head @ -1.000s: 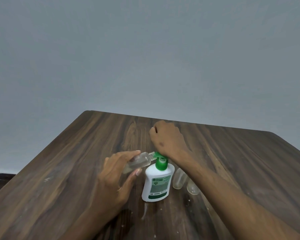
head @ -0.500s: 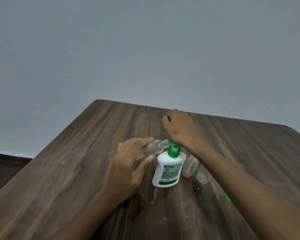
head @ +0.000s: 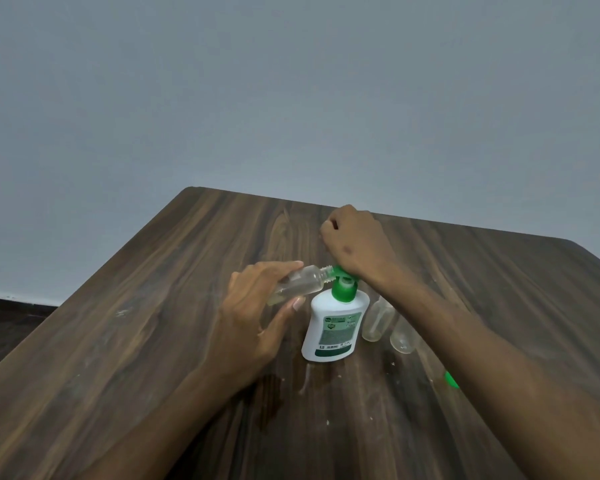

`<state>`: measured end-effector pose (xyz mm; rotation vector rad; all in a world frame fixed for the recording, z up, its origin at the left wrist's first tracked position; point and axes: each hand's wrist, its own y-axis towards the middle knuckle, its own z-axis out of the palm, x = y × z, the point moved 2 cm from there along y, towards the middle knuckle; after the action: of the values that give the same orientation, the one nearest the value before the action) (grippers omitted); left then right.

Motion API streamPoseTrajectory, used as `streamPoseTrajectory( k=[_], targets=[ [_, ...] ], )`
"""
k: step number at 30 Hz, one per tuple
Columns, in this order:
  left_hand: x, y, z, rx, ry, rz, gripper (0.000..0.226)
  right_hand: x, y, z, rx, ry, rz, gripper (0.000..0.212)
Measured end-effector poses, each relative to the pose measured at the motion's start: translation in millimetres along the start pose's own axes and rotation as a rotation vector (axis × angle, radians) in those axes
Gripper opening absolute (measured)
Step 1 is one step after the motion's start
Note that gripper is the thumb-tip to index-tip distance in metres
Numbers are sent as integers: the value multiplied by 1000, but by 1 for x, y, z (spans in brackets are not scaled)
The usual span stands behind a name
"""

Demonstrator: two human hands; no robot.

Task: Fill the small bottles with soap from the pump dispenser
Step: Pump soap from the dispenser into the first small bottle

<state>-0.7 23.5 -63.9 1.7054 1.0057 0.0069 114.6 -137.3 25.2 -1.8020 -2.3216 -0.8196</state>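
A white soap dispenser (head: 333,327) with a green pump head (head: 343,285) stands on the wooden table (head: 153,323). My left hand (head: 253,313) holds a small clear bottle (head: 305,280) tilted on its side, its open neck against the pump spout. My right hand (head: 357,244) is curled into a fist, and the heel of the hand presses on top of the pump. Two more small clear bottles (head: 376,320) (head: 403,336) stand just right of the dispenser, partly behind my right forearm.
A small green cap (head: 451,379) peeks out beside my right forearm. A wet streak (head: 305,379) and crumbs mark the table in front of the dispenser. A plain grey wall rises behind the table's far edge.
The view has shifted, so the hands and the dispenser sit further right in the frame. The green cap came into sight. Both hands keep their hold and pose.
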Motion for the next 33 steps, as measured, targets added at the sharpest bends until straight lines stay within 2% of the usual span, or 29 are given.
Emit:
streamPoseTrajectory(
  k=[6, 18, 27, 33],
  targets=[
    [0, 1, -2, 13, 4, -4, 35, -3, -1, 3, 22, 13, 7, 31],
    [1, 2, 0, 3, 6, -11, 35, 2, 0, 0, -36, -37, -22, 34],
    [6, 2, -2, 41, 7, -43, 38, -1, 1, 5, -7, 32, 23, 36],
    [2, 2, 0, 26, 7, -9, 35, -2, 5, 4, -29, 16, 11, 34]
  ],
)
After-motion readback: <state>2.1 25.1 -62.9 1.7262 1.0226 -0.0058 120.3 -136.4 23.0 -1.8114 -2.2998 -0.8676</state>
